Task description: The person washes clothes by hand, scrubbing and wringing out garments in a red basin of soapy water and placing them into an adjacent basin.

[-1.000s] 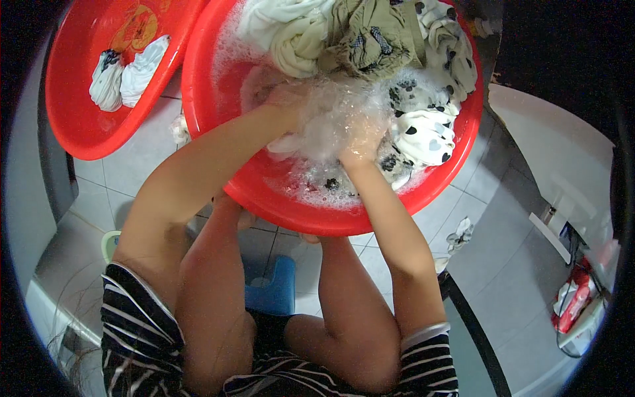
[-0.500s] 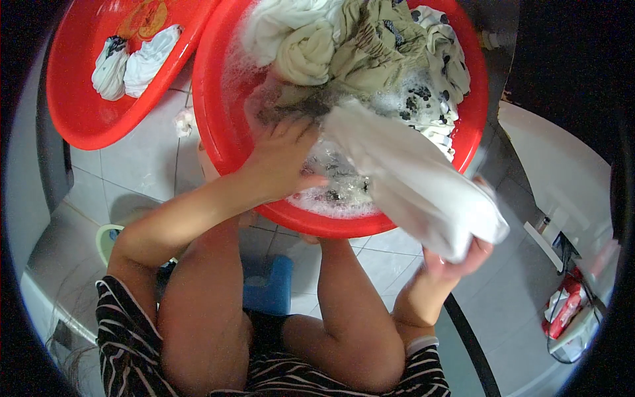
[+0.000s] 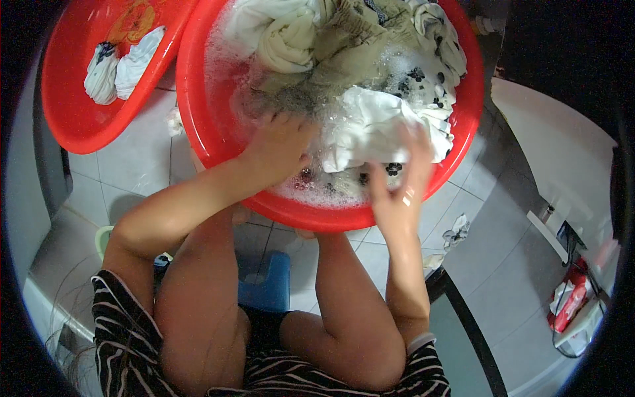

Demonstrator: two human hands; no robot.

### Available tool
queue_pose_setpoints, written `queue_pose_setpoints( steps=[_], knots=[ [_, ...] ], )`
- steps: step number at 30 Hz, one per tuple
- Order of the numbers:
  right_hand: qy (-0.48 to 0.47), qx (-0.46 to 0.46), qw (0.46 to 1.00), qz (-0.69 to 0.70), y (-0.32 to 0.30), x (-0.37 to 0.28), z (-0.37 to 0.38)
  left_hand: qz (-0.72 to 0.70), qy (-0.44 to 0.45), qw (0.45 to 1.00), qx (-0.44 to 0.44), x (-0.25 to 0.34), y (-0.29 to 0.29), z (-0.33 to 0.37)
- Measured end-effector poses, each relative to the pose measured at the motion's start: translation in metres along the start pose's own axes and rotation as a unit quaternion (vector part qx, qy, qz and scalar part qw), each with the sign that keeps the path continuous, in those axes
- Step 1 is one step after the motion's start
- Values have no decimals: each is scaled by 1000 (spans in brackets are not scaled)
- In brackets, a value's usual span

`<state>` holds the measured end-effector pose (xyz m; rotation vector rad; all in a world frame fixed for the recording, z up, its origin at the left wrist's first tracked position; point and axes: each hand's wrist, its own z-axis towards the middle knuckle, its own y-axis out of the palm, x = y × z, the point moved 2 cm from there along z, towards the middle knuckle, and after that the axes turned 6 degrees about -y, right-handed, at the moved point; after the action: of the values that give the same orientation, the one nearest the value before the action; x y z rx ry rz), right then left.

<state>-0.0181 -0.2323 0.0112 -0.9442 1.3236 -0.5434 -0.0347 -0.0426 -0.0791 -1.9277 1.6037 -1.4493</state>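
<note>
A large red basin [image 3: 188, 99] of soapy water and soaked clothes stands before my knees. My left hand [image 3: 281, 149] is at its near left side, fingers stretched out and apart, tips at the murky water, gripping nothing visible. A crumpled white cloth [image 3: 370, 126] lies on the suds in the right half. My right hand [image 3: 403, 182], slightly blurred, is over this cloth's near right edge with thumb and fingers spread. Beyond are a twisted cream garment [image 3: 288, 46], an olive-beige garment [image 3: 350, 36] and white fabric with dark spots [image 3: 440, 49].
Another red basin [image 3: 56, 106] at the far left holds two wrung white cloth bundles [image 3: 135, 66]. A blue plastic stool [image 3: 271, 281] is between my legs on the tiled floor [image 3: 132, 159]. A red-and-white packet [image 3: 569, 298] and dark cable lie at the right.
My right hand has brought the white cloth from beyond the basin's right rim down onto the suds, and its fingers have opened. The left hand stays near the same spot.
</note>
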Motion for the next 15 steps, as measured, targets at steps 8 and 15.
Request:
queue_pose_setpoints(
  steps=[8,15],
  knots=[
    [-11,-86,996,-37,28,37,27,92,-92,980,-151,-10,-14,35],
    [171,125,845,491,-91,11,-16,104,-51,993,27,-29,-76,-24]
  ],
)
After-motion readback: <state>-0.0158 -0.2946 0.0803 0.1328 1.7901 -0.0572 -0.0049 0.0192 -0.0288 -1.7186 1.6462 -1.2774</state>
